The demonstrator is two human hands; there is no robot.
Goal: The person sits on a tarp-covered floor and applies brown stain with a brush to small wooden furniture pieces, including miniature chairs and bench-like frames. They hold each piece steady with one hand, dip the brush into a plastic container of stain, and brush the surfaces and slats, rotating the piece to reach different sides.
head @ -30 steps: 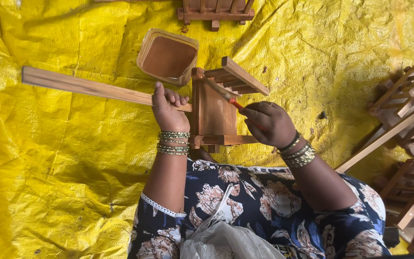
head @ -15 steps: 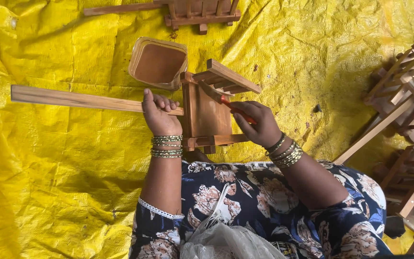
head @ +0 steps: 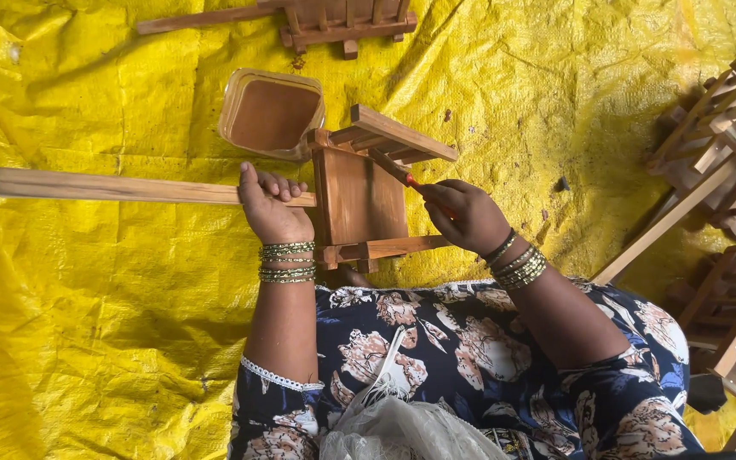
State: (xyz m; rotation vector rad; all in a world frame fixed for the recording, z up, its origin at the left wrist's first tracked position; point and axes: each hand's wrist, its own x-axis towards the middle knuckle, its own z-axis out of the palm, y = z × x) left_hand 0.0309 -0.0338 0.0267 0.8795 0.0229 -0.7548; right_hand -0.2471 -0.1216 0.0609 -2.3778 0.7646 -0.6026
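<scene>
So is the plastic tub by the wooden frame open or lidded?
Open. The tub shows its brown contents from above with no lid across its rim, just beyond the wooden frame that the left hand steadies.

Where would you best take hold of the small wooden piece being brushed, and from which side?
Grip the long flat handle near the wooden frame, from above on the left, as the left hand does. The slat is narrow and level, clear of the right hand's brush.

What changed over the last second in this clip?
Little: the right hand worked its red-handled brush slightly along the slats of the wooden frame. The left hand kept gripping the frame's long bar; the tub of brown stain stayed put.
</scene>
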